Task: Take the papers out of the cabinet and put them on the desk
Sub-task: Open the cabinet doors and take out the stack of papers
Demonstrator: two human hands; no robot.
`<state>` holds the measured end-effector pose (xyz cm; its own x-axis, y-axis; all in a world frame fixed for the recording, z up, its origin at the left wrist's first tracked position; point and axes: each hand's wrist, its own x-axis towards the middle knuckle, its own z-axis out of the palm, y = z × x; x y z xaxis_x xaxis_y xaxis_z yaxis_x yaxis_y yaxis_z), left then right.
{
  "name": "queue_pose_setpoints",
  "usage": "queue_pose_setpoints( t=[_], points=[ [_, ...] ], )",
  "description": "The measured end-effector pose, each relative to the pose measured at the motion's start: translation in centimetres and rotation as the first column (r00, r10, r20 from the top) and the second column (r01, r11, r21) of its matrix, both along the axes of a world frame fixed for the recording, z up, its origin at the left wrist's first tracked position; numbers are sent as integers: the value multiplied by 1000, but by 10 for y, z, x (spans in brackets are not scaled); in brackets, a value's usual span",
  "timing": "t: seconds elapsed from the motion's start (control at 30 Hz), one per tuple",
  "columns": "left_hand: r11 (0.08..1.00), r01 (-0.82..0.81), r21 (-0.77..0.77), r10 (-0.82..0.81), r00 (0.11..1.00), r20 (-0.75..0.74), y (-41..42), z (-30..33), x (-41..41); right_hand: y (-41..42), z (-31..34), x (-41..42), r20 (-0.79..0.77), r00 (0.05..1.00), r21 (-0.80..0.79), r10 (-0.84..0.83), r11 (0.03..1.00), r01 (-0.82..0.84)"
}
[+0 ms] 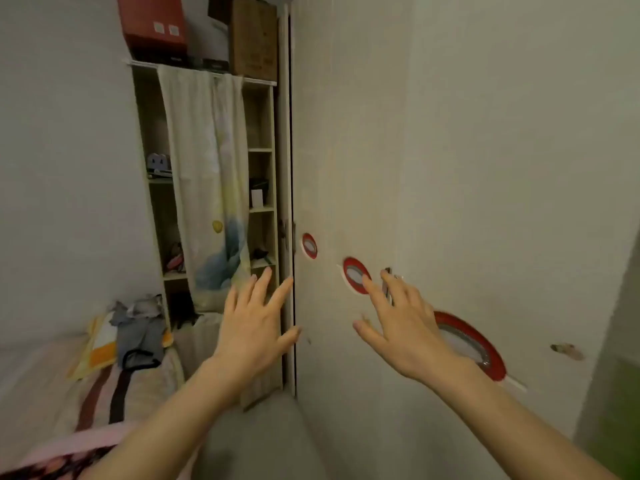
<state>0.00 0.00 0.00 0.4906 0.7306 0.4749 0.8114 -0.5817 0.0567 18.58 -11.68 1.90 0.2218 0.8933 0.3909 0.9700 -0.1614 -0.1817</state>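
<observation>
A tall white cabinet fills the right of the head view, its doors closed, with red-rimmed oval handles at hand height. My left hand is open, fingers spread, at the left edge of the nearest door. My right hand is open too, its fingertips at the middle oval handle and a small metal latch. It partly covers a larger oval handle. No papers and no desk are visible.
An open shelf unit with a pale curtain stands in the far corner, boxes stacked on top. A bed with folded clothes lies at the left. Bare floor runs between bed and cabinet.
</observation>
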Motion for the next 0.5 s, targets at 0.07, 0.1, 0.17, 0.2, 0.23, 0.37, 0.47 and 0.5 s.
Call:
queue_pose_setpoints(
  t=[0.07, 0.1, 0.17, 0.2, 0.23, 0.37, 0.47, 0.5],
  points=[
    [999, -43, -2, 43, 998, -50, 12, -16, -20, 13, -16, -9, -1, 1000, -32, 1, 999, -1],
    [998, -62, -22, 60, 996, -60, 20, -29, -30, 21, -29, -14, -6, 1000, -51, -2, 999, 2],
    [994, -77, -76, 73, 996, -52, 33, -46, -49, 36, -49, -23, -30, 1000, -89, -1, 996, -1],
    [992, -79, -94, 74, 996, -55, 38, -55, -54, 44, -60, -27, -32, 999, -108, 4, 994, -7],
    [991, -81, -102, 76, 996, -55, 45, -62, -59, 53, -70, -29, -31, 999, -124, 10, 992, -14],
    [982, -101, -161, 88, 992, -86, 72, -89, -65, 91, -101, -35, -51, 998, -216, 38, 975, -49],
    [976, -109, -188, 90, 990, -106, 100, -106, -62, 129, -121, -36, -73, 995, -263, 67, 961, -85],
    [973, -116, -198, 95, 989, -109, 111, -111, -61, 144, -127, -36, -78, 994, -268, 78, 959, -97]
  ],
)
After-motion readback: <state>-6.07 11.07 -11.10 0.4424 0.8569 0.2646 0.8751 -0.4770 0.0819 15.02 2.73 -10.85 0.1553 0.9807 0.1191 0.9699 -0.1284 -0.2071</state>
